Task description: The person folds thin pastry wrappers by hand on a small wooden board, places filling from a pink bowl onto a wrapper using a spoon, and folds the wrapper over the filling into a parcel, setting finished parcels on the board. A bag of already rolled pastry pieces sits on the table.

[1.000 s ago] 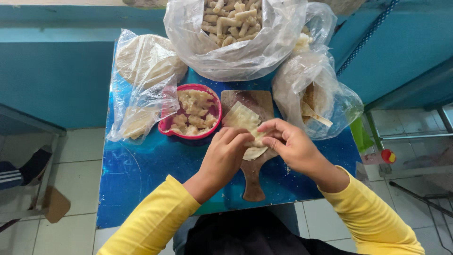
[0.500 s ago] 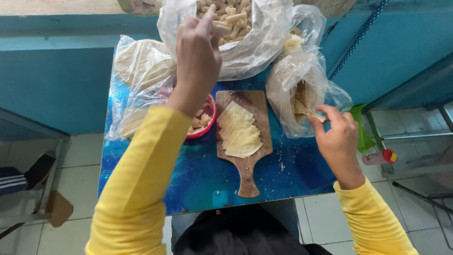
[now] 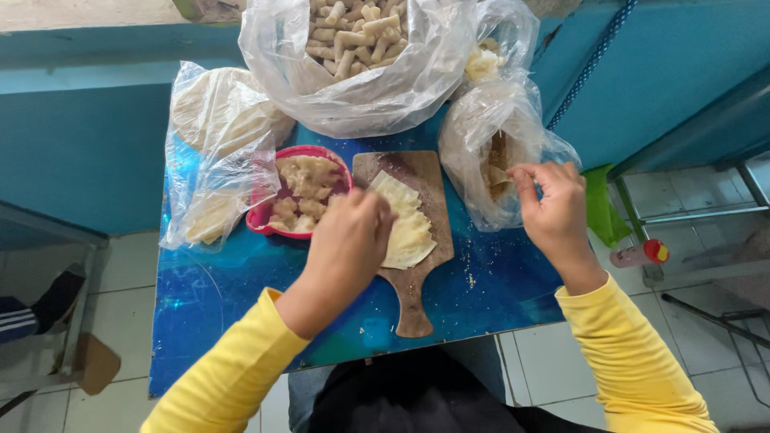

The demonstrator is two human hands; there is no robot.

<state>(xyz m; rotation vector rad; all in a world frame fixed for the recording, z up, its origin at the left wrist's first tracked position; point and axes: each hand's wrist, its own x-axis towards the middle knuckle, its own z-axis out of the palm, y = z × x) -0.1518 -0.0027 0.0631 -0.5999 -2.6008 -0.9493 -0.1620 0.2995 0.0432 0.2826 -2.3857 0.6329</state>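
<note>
The wrappers (image 3: 407, 228), a pale stack of thin dough sheets, lie on the wooden board (image 3: 417, 281) in the middle of the blue table (image 3: 200, 313). The left hand (image 3: 346, 244) hovers over the stack's left edge with fingers curled down; whether it grips a sheet cannot be told. The right hand (image 3: 553, 212) is well apart to the right, fingertips pinched at the side of a clear bag (image 3: 497, 152) with brownish pieces inside. Just left of the board sits a pink bowl (image 3: 298, 192) of pale filling chunks. Further left lies a bag of flat rounds (image 3: 220, 136). Behind the board stands a large bag of rolls (image 3: 361, 56), with a smaller bag (image 3: 493, 52) beside it. Both sleeves are yellow
</note>
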